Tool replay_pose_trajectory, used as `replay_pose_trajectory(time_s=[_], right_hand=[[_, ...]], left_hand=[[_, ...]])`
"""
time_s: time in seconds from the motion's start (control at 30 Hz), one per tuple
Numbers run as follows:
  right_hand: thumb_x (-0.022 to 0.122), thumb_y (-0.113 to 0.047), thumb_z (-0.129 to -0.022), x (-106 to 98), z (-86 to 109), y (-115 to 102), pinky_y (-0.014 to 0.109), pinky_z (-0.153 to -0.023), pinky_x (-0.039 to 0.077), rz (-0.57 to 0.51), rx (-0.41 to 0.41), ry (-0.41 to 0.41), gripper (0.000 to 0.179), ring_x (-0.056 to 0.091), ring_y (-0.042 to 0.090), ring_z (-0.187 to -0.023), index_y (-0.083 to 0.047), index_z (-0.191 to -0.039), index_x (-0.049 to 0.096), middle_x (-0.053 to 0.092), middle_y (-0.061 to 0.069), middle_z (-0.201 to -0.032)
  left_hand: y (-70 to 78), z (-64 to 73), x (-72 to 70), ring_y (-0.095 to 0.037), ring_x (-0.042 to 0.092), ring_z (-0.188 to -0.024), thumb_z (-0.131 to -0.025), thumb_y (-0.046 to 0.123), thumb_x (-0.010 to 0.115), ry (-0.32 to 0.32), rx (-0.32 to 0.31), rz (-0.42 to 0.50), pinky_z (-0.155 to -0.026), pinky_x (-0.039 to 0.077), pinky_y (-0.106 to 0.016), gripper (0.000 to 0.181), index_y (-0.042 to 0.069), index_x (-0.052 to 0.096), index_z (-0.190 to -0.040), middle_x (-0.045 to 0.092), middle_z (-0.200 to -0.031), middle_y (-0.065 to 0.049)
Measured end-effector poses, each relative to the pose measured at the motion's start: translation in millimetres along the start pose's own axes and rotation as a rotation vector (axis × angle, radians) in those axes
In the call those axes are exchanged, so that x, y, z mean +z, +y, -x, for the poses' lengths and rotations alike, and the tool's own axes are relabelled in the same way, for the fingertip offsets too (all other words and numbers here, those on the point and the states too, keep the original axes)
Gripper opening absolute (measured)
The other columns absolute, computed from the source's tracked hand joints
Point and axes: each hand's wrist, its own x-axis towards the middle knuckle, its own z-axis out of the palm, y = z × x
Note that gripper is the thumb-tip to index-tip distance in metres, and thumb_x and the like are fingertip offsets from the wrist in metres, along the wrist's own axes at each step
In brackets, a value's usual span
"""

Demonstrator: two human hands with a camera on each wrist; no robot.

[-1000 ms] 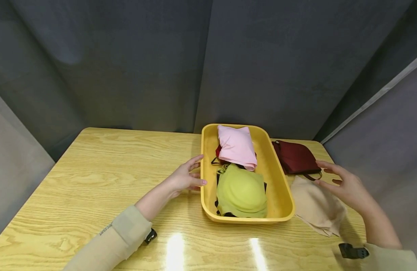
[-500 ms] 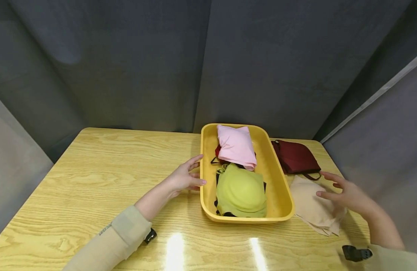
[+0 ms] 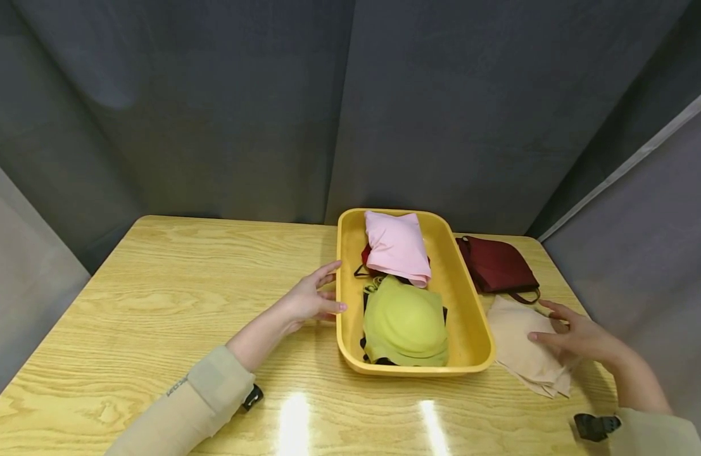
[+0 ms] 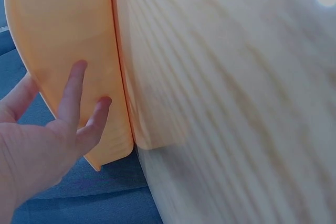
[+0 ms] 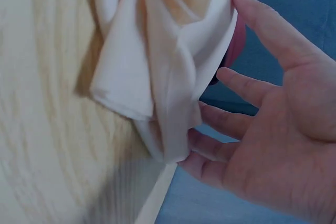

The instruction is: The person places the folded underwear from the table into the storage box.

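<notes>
My left hand (image 3: 309,301) rests its spread fingers against the left wall of a yellow plastic tub (image 3: 477,354). In the left wrist view the fingers (image 4: 72,95) lie straight along the tub's outer side. Inside the tub are a folded pink garment (image 3: 398,247) and, nearer me, a yellow-green folded bra (image 3: 407,320) over black fabric. My right hand (image 3: 589,339) is over the right side of a beige folded garment (image 3: 518,335) on the table. The right wrist view shows its thumb and fingers spread around the garment's edge (image 5: 173,82), fingertips right at the cloth.
A maroon folded bra (image 3: 498,265) with a thin strap lies behind the beige garment, right of the tub. The wooden table (image 3: 202,272) meets dark curtains (image 3: 242,114) at the back. A pale partition (image 3: 658,253) rises at the right edge.
My right hand has moved from beside the maroon bra toward me, down over the beige garment. The left hand and the tub stay in place.
</notes>
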Motion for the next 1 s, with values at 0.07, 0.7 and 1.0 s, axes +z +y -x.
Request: replay_pose_trajectory(time_s=[0.07, 0.7, 1.0], right_hand=[[0.062, -0.037, -0.09, 0, -1.4, 2, 0.065, -0.094, 0.035, -0.006, 0.001, 0.0, 0.092, 0.021, 0.061, -0.127, 0.008, -0.147, 0.005, 0.013, 0.046, -0.142], [0.07, -0.022, -0.085, 8, -14.3, 6, 0.03, -0.068, 0.051, -0.088, -0.111, -0.026, 0.089, 0.059, 0.021, -0.093, 0.009, -0.145, 0.011, 0.055, 0.03, -0.114], [0.073, -0.02, -0.082, 12, -15.0, 3, 0.025, -0.055, 0.044, -0.054, -0.14, 0.011, 0.083, 0.048, 0.01, -0.066, 0.008, -0.141, 0.021, 0.053, 0.01, -0.082]], left_hand=[[-0.2, -0.3, -0.3, -0.039, 0.047, -0.125, -0.08, -0.013, 0.065, -0.002, -0.001, 0.001, -0.079, 0.056, -0.044, 0.088, 0.028, 0.027, -0.148, 0.024, -0.154, -0.014], [-0.2, -1.4, -1.1, -0.039, 0.047, -0.125, -0.08, -0.014, 0.065, -0.009, -0.008, 0.017, -0.08, 0.055, -0.045, 0.089, 0.028, 0.028, -0.148, 0.023, -0.154, -0.014], [1.1, 0.4, 0.0, -0.039, 0.047, -0.125, -0.079, -0.014, 0.065, -0.005, -0.007, 0.02, -0.079, 0.055, -0.045, 0.089, 0.028, 0.028, -0.148, 0.024, -0.153, -0.013]])
